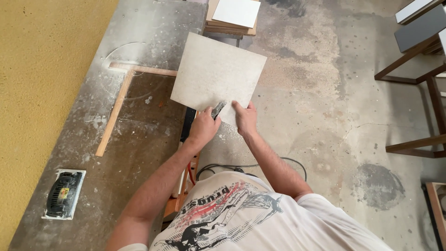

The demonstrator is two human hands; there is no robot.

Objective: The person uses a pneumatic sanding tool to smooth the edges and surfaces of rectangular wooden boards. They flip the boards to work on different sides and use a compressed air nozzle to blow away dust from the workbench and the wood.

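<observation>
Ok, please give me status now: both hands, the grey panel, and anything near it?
Left hand shut on small dark tool, at panel's near edge. Right hand grips grey square panel. Panel half over dusty workbench. Wooden L-square lies beside, apart.

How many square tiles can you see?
2. One big grey tile is held at its near edge by the left hand and right hand. One white tile lies on the stack at the top. More may hide underneath.
</observation>
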